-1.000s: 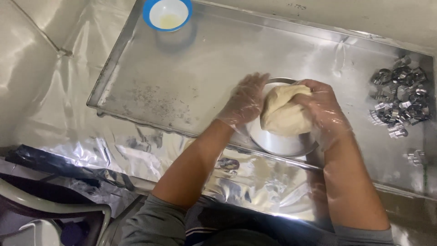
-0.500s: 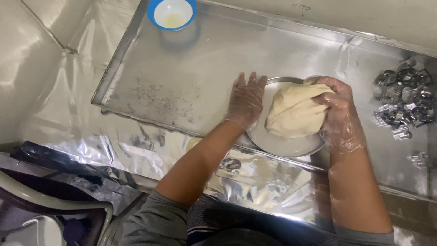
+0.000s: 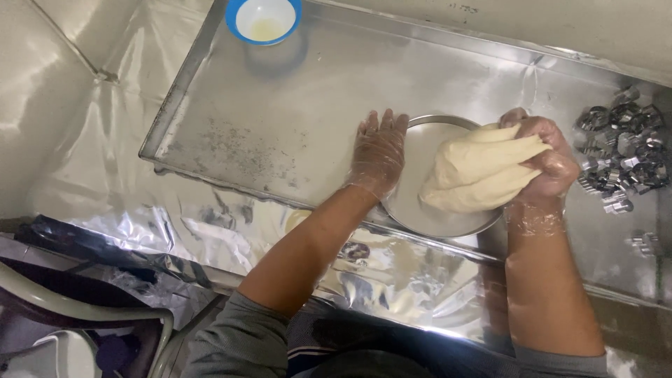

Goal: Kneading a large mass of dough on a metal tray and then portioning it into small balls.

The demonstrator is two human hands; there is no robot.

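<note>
Over the shallow round steel bowl (image 3: 427,210), the right hand (image 3: 542,157), in a thin clear plastic glove, is lifting a large pale cream lump of dough (image 3: 483,168). Its fingers are curled and pressed into the far right side of the lump, gripping it from above and behind, so that the dough is hanging partly clear of the bowl with its lower left edge touching or nearly touching the metal. The left hand (image 3: 379,150), gloved likewise, is lying flat with fingers straight and slightly spread, pressing on the bowl's left rim and the tray beside it, holding no dough.

The dough is looking soft and pliant: it is sagging and folding into smooth creases under its own weight, which suggests a fairly heavy, stretchy mass that will droop if held by one edge. A hold under its thick middle, or with both palms cupping it, would likely carry it best; the gloves may be helping against sticking.

The bowl is sitting on a wide flat stainless steel tray (image 3: 280,105) lined around with crinkled silver foil (image 3: 210,231). A small blue-rimmed white bowl (image 3: 264,19) holding a little pale liquid is standing at the tray's far edge, well apart from the hands. A heap of small metal cutters (image 3: 623,150) is lying near the right hand.
</note>
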